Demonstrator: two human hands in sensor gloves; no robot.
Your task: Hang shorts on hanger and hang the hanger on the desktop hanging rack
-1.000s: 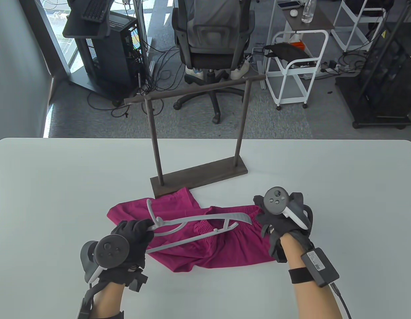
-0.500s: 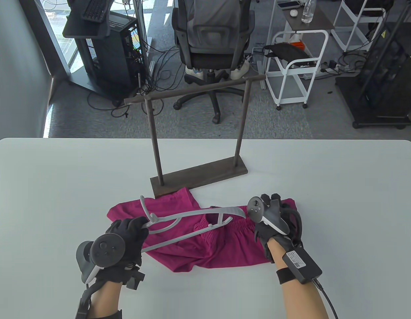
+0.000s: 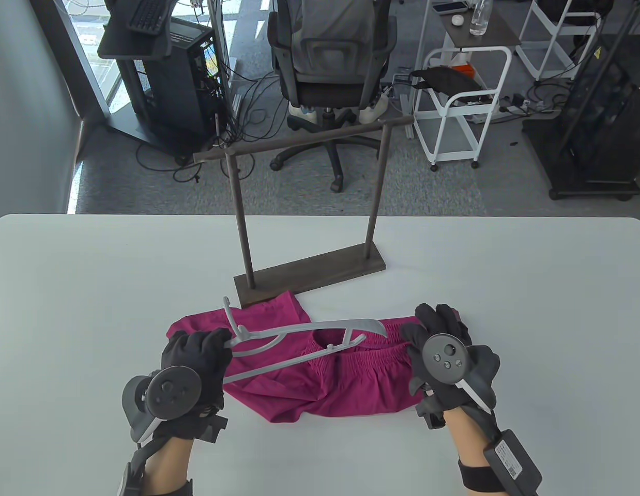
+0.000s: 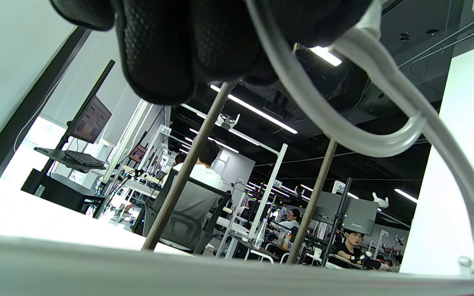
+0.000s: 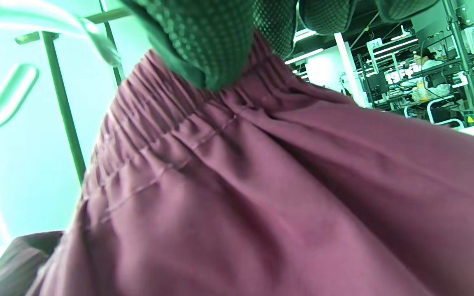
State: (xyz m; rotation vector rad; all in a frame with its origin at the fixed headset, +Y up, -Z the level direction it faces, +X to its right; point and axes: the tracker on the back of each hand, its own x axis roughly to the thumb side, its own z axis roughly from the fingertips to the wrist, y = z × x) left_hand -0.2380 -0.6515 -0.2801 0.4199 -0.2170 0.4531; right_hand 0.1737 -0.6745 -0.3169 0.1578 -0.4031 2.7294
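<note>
Magenta shorts (image 3: pixel 346 385) lie flat on the white table (image 3: pixel 92 289), in front of the dark wooden rack (image 3: pixel 309 271). My left hand (image 3: pixel 198 356) grips the grey plastic hanger (image 3: pixel 299 336) at its left end, near the hook, and holds it over the shorts. My right hand (image 3: pixel 436 330) pinches the elastic waistband (image 5: pixel 171 123) at the right end of the shorts, close to the hanger's right tip. In the left wrist view the hanger (image 4: pixel 344 127) curves under my gloved fingers (image 4: pixel 159 53). The shorts (image 5: pixel 261 197) fill the right wrist view.
The rack's base sits just behind the shorts; its top bar (image 3: pixel 304 138) is high above the table. Beyond the table's far edge stand an office chair (image 3: pixel 328 62), a white cart (image 3: pixel 462 98) and a computer stand (image 3: pixel 160 77).
My right hand turned over and shifted right onto the waistband's end, lifting it open. The hanger's right end dropped slightly toward the waistband. The left hand barely moved.
</note>
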